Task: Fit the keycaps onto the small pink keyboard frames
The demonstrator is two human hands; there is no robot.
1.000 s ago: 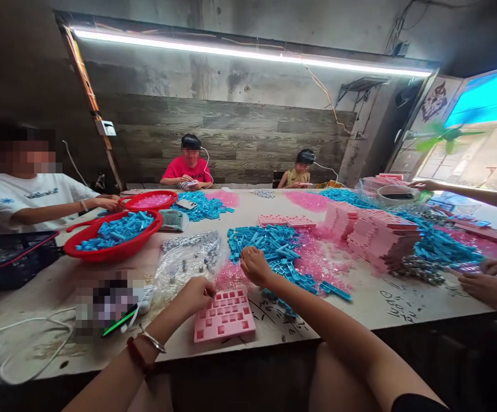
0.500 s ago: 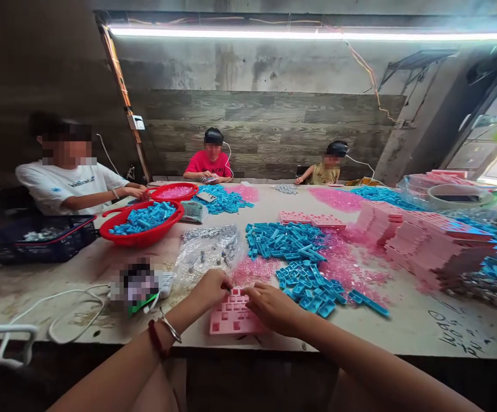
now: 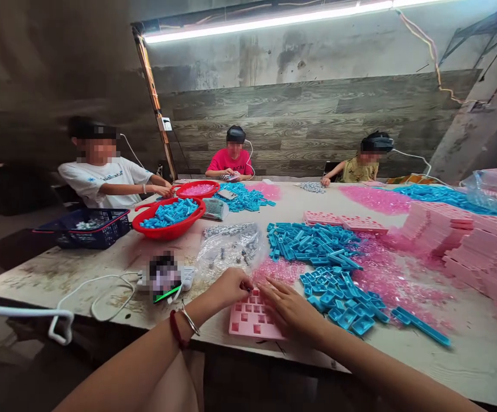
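A pink plastic tray with square pockets (image 3: pixel 248 320) lies at the table's near edge. My left hand (image 3: pixel 226 288) rests at the tray's upper left corner, its fingers curled in a pinch; what they hold is too small to name. My right hand (image 3: pixel 291 312) lies over the tray's right side with fingers stretched forward. A heap of blue plastic pieces (image 3: pixel 321 257) and a scatter of small clear pink pieces (image 3: pixel 381 274) spread just right of and behind my hands.
Clear bags of small metal parts (image 3: pixel 231 246) and a white power strip with a cable (image 3: pixel 171 277) lie left. Two red basins (image 3: pixel 169 216), a dark blue crate (image 3: pixel 87 228) and stacked pink trays (image 3: pixel 471 243) stand further off. Three people sit along the far and left sides.
My view has swung left. My right hand came back from the blue heap to the pink tray and now lies flat on it. My left hand stayed at the tray's corner.
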